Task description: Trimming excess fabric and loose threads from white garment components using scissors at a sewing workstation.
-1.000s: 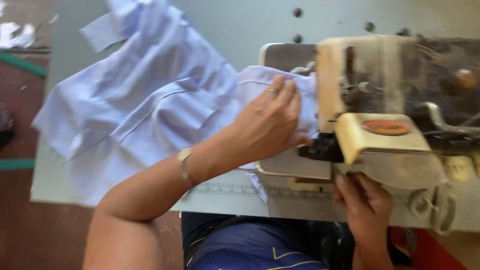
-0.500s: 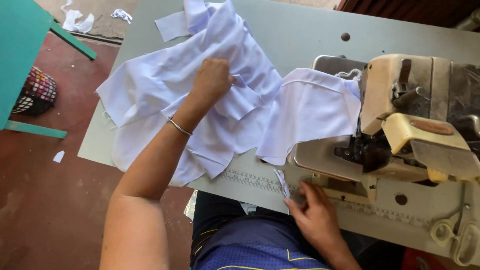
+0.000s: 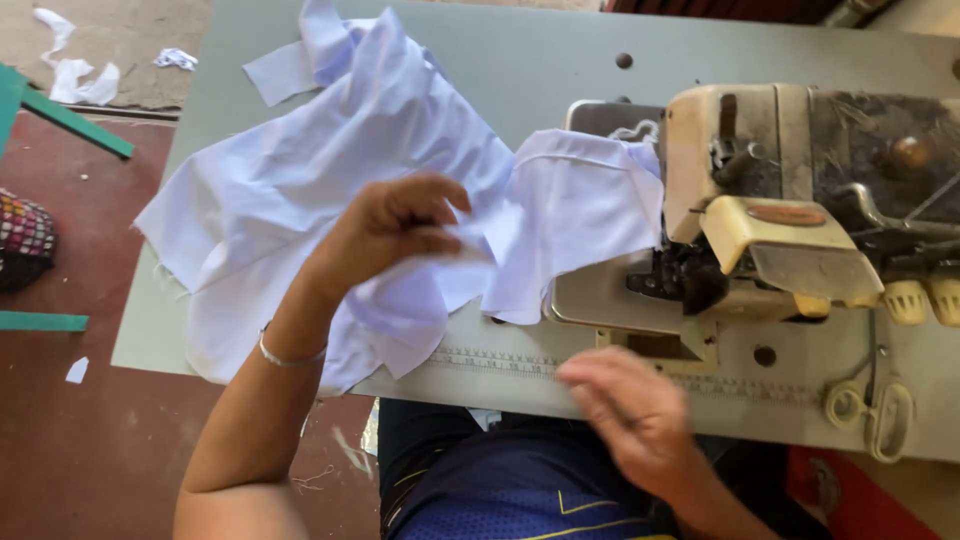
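A pile of pale lilac-white fabric pieces lies spread over the grey sewing table. My left hand is raised over the pile and pinches a fold of the cloth between thumb and fingers. One piece drapes over the bed of the cream overlock sewing machine, up against its presser foot. My right hand hovers blurred above the table's front edge, fingers apart, holding nothing. A thin bracelet sits on my left wrist.
A pair of pale-handled scissors lies at the front right of the table. A measuring strip runs along the front edge. Fabric scraps litter the red floor at left, beside a green frame and a patterned basket.
My left hand has come back from the far part of the pile toward me, lifting a fold of cloth. My right hand has moved up off the table edge and rightward.
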